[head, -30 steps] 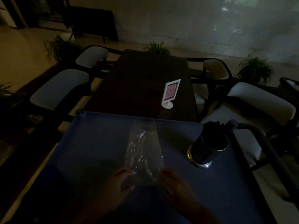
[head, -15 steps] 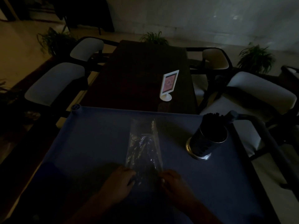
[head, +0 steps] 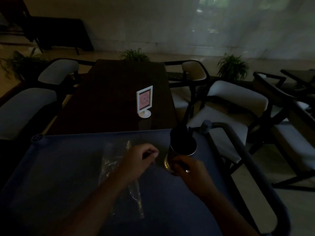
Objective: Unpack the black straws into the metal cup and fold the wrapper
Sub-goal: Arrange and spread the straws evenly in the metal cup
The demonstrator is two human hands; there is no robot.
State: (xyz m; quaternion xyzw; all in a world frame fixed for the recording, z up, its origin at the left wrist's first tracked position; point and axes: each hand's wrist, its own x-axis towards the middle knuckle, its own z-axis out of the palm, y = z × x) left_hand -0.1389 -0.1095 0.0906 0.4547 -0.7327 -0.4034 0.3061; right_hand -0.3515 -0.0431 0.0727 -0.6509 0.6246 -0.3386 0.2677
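The metal cup stands at the right of the blue tray top, packed with black straws. My right hand grips the cup low, near its base. The clear wrapper lies flat and crinkled in the middle of the blue surface, partly hidden under my left forearm. My left hand hovers just left of the cup with curled fingers, thumb against fingertips. In this dim light I see nothing held in it.
Beyond the tray stands a dark table with a white framed sign. Pale-cushioned chairs flank it on both sides, and the cart's grey handle bar runs along the right. Potted plants line the far wall.
Both hands left the near edge of the wrapper and moved up and right. The right hand took hold of the cup; the left now hovers beside it. The wrapper lies released.
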